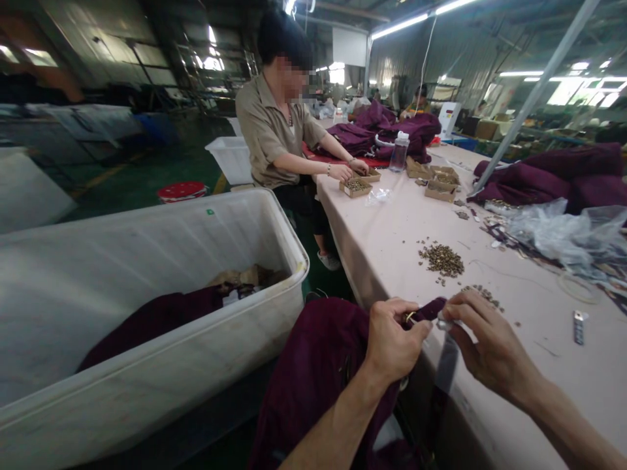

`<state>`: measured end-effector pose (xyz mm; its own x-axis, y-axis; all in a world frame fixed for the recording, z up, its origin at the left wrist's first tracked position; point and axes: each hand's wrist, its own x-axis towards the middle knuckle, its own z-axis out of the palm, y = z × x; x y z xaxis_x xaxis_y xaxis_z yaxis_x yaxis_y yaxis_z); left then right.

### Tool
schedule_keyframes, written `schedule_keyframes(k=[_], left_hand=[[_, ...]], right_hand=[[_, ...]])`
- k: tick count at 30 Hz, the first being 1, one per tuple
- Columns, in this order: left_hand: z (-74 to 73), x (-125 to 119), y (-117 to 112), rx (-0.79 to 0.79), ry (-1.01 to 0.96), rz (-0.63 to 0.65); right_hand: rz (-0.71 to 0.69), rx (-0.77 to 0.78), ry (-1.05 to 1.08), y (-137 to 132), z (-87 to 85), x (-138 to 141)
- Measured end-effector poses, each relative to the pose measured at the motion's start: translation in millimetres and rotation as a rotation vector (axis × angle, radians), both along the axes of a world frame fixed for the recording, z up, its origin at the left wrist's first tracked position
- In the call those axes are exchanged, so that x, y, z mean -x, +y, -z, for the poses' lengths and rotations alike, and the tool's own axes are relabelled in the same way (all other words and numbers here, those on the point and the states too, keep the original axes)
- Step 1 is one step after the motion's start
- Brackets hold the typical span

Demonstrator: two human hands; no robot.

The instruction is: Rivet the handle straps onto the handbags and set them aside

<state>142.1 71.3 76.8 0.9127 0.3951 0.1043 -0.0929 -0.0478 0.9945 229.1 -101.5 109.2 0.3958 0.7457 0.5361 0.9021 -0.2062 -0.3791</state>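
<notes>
A dark purple garment (318, 372) lies over my lap and up onto the table edge. My left hand (392, 339) is closed in a pinch on a small brass-coloured metal piece (409, 318) at the garment's edge. My right hand (482, 339) is closed too, pinching the garment's end and a small pale part beside the left fingers. A heap of small brass-coloured pieces (443, 260) lies on the pale pink table (392, 228) just beyond my hands.
A big white plastic tub (147, 307) with purple cloth stands at my left. A co-worker (279, 117) sits further along the table with small cardboard boxes (356, 188) of parts. A water bottle (399, 151), clear plastic bags (563, 228) and piled purple garments (553, 173) lie beyond.
</notes>
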Motion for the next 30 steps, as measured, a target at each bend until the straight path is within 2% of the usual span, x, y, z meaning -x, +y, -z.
schedule_keyframes(k=[5, 14, 17, 23, 30], left_hand=[[2.5, -0.7, -2.8, -0.088, 0.015, -0.025], [1.1, -5.7, -7.7, -0.203, -0.003, -0.008], [-1.4, -4.9, -9.4, -0.246, -0.031, 0.005], [-6.2, -1.8, -13.5, -0.299, -0.070, -0.042], [-4.8, 0.2, -12.9, -0.298, -0.075, -0.038]], right_hand=[[0.035, -0.039, -0.116, 2.2, 12.9, -5.0], [0.045, -0.016, -0.154, 4.2, 14.8, -6.0], [0.023, -0.026, -0.083, 4.2, 12.0, -7.5], [-0.019, 0.023, 0.217, 1.8, -1.6, -13.5], [-0.054, 0.089, 0.324, -1.0, -8.2, -21.7]])
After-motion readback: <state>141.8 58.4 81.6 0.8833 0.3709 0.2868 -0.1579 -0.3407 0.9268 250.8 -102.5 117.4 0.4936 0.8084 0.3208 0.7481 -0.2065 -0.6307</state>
